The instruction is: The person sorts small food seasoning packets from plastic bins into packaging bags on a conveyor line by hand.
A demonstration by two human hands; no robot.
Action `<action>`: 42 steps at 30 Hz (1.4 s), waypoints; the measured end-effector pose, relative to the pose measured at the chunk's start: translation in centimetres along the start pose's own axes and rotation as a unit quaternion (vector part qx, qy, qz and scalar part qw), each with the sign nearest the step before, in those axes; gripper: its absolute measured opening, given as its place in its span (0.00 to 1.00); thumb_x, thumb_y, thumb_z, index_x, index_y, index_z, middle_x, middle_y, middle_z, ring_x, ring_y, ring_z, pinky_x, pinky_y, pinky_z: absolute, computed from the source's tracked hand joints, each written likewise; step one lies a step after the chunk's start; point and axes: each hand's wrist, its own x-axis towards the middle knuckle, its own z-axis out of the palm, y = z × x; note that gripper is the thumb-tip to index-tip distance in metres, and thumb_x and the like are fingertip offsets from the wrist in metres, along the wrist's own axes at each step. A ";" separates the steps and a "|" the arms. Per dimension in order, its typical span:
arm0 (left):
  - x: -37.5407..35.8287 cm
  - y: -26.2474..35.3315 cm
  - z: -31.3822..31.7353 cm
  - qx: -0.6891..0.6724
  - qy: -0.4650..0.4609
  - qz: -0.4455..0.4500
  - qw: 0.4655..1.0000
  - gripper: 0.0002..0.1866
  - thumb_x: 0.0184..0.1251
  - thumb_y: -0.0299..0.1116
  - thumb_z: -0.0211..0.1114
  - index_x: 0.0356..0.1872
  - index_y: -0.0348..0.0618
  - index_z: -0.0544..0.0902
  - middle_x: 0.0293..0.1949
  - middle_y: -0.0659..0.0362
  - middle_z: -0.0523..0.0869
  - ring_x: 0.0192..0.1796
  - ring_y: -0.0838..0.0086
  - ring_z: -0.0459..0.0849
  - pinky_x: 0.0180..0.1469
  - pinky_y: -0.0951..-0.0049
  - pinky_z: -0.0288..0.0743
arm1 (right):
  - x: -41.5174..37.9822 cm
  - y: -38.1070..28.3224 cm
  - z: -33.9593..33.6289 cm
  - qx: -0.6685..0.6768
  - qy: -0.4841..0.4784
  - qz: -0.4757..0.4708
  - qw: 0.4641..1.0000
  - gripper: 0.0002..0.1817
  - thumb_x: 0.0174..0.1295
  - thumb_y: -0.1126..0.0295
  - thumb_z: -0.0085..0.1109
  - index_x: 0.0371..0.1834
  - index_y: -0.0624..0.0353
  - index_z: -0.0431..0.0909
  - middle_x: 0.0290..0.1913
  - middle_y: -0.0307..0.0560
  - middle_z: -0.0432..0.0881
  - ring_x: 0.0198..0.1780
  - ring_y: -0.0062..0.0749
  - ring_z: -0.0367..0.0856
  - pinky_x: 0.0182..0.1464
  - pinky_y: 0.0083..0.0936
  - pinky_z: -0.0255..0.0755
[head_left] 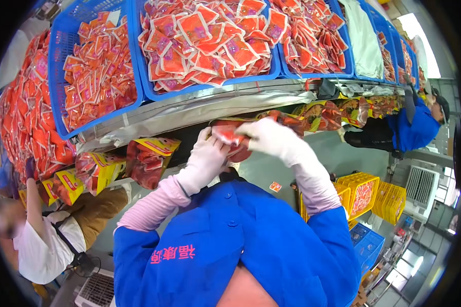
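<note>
Both of my hands wear white gloves and meet at a red bag (pixel 229 132) in front of my chest. My left hand (pixel 208 158) has its fingers closed on the bag's near side. My right hand (pixel 269 137) pinches the bag's upper right edge. Whether a small packet is also between the fingers cannot be made out. Left of my hands stands an open red and yellow bag (pixel 151 159) with small red packets inside. More such bags (pixel 320 116) line the dark belt to the right.
Blue baskets (pixel 279 64) of red packets stand beyond the belt. A person in white (pixel 51 240) is at the left, and a person in blue (pixel 417 125) at the far right. Yellow crates (pixel 389 202) stand at the lower right. One packet (pixel 275 187) lies on the floor.
</note>
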 end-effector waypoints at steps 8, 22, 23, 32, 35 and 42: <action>-4.5 -2.7 1.2 0.056 -0.054 0.043 0.996 0.02 0.53 0.31 0.62 0.23 0.50 0.81 0.22 0.61 0.78 0.33 0.68 0.83 0.71 0.48 0.68 | 15.3 5.0 17.7 -0.260 -0.095 0.075 0.958 0.13 0.64 0.66 0.54 0.39 0.50 0.91 0.43 0.51 0.90 0.44 0.43 0.90 0.46 0.40 0.83; -8.1 -43.7 -7.5 0.151 -0.027 -0.646 0.748 0.26 0.66 0.46 0.66 0.65 0.56 0.76 0.67 0.46 0.77 0.71 0.56 0.74 0.63 0.57 0.78 | 24.2 -0.7 -1.7 -0.235 0.297 0.199 0.904 0.14 0.61 0.61 0.68 0.45 0.56 0.81 0.37 0.56 0.87 0.44 0.51 0.88 0.48 0.46 0.81; -9.5 -47.9 -4.4 0.182 -0.012 -0.606 0.774 0.24 0.68 0.45 0.65 0.64 0.56 0.77 0.66 0.46 0.78 0.70 0.55 0.75 0.62 0.57 0.79 | 24.7 -2.0 -1.2 -0.252 0.313 0.164 0.901 0.11 0.58 0.65 0.66 0.41 0.57 0.81 0.36 0.56 0.87 0.43 0.52 0.87 0.47 0.45 0.80; -10.2 -42.0 -5.9 0.167 0.007 -0.479 0.862 0.20 0.66 0.40 0.65 0.58 0.49 0.80 0.58 0.42 0.84 0.57 0.49 0.85 0.55 0.52 0.80 | 19.0 -1.1 -3.0 0.075 0.463 0.037 0.883 0.08 0.62 0.70 0.65 0.41 0.60 0.81 0.36 0.54 0.86 0.41 0.40 0.85 0.48 0.34 0.77; -11.3 -42.4 -6.0 0.181 -0.059 -0.488 0.852 0.23 0.66 0.44 0.66 0.60 0.49 0.80 0.59 0.42 0.84 0.58 0.49 0.85 0.59 0.53 0.80 | 15.1 -1.4 -3.0 0.233 0.467 -0.006 0.853 0.11 0.67 0.67 0.63 0.46 0.62 0.79 0.38 0.45 0.86 0.42 0.27 0.84 0.45 0.27 0.76; -8.5 -43.5 -1.3 0.179 -0.218 -0.444 0.850 0.16 0.73 0.35 0.55 0.54 0.45 0.86 0.49 0.48 0.90 0.53 0.55 0.89 0.54 0.53 0.83 | 9.0 1.5 -0.2 0.420 0.382 0.036 0.822 0.12 0.71 0.66 0.63 0.51 0.60 0.77 0.46 0.41 0.83 0.42 0.17 0.80 0.40 0.18 0.76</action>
